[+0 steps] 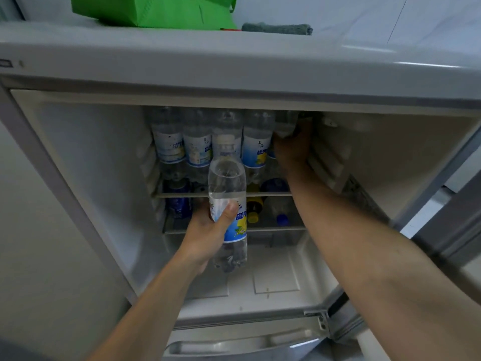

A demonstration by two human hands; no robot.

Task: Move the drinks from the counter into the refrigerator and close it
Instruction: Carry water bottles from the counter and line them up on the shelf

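Note:
The refrigerator (78, 178) stands open in front of me. My left hand (208, 230) grips a clear drink bottle (229, 194) with a blue and white label, upright, in front of the shelves. My right hand (291, 147) reaches deep into the top shelf and is closed around another clear bottle (285, 123) at the right end of a row of several like bottles (197, 144). The counter is out of view.
A wire shelf (182, 194) carries the row. Below it lie dark blue cans (179, 204), a yellow-capped bottle (253, 214) and a blue-capped bottle (282, 217). The open door (447, 230) hangs at right. A green bag (156, 9) and grey cloth (278, 28) sit on top.

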